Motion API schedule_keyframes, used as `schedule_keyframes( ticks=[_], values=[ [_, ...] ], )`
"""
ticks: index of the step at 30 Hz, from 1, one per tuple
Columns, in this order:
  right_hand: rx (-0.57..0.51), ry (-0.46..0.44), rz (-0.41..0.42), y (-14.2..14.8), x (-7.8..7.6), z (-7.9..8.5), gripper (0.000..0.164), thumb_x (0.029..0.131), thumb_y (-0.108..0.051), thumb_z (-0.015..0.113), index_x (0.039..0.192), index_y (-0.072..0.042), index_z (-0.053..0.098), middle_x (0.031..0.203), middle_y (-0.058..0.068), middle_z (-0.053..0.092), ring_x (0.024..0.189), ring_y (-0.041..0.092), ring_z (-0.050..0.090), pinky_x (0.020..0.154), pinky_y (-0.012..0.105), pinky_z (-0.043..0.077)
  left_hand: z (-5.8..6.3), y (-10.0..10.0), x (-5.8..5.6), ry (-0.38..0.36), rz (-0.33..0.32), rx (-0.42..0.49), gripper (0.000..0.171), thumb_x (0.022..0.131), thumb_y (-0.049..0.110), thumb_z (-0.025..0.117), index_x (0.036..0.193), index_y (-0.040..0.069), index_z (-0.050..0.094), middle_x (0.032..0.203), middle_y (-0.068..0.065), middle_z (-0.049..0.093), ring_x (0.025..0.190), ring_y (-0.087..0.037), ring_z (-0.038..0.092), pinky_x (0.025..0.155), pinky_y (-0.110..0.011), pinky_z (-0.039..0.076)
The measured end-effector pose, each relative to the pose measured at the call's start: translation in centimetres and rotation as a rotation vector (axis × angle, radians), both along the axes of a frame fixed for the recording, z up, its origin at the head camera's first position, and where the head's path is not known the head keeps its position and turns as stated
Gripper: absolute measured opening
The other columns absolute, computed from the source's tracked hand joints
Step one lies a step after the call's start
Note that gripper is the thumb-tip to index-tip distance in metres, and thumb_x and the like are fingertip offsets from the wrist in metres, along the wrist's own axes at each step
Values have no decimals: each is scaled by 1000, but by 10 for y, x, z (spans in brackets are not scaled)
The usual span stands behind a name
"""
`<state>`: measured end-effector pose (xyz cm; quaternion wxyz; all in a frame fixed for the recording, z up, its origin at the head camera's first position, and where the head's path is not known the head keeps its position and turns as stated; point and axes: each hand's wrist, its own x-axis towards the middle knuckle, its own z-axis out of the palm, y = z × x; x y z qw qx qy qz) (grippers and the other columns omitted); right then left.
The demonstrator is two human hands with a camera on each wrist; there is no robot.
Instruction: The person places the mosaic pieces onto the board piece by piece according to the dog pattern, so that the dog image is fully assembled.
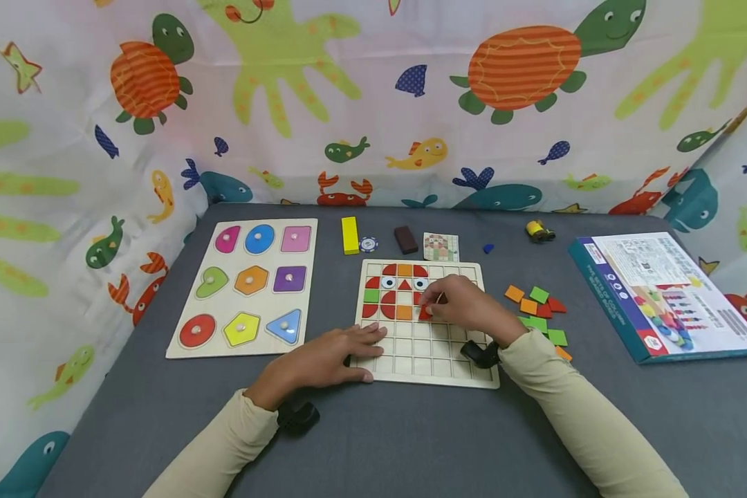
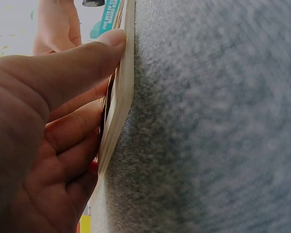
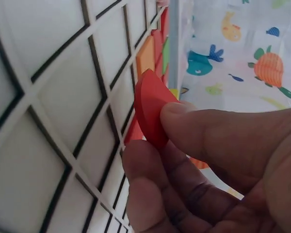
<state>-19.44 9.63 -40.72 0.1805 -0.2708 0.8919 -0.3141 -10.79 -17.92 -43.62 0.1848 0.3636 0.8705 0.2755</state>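
A wooden grid board [image 1: 432,370] lies on the dark grey cloth in the head view. Red, orange, green and eye-printed tiles fill part of its upper left cells. My right hand [image 1: 463,304] is over the middle of the board. In the right wrist view its thumb and fingers pinch a red tile [image 3: 153,109] with one curved edge, tilted against the grid. My left hand [image 1: 333,356] rests on the board's left edge, fingers extended over the cells. The left wrist view shows that thumb [image 2: 109,43] touching the board's rim.
Loose tiles [image 1: 529,306] lie right of the board, beside a boxed set [image 1: 672,297]. A shape puzzle [image 1: 179,339] is at left. Behind the board are a yellow block [image 1: 350,235], poker chip [image 1: 369,245], brown block [image 1: 406,240], pattern card [image 1: 440,247] and small yellow toy [image 1: 538,231].
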Motion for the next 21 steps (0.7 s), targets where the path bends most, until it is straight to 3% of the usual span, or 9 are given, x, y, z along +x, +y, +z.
schedule_keyframes(
  ticks=[7,21],
  values=[
    [-18,66,34,-10,-2,-8,14,88,4,66,97,-3,75,92,4,71,86,17,64,77,37,52,-1,-1,-1,11,-3,0,51,91,29,70,137,10,57,153,-2,36,144,-17,24,112,-42,27],
    [-37,116,22,-13,-1,-12,14,86,4,69,97,-3,73,88,5,67,78,14,62,74,35,52,-2,-1,-1,6,3,3,52,91,29,71,137,10,57,153,-1,36,144,-15,23,112,-40,27]
  ],
)
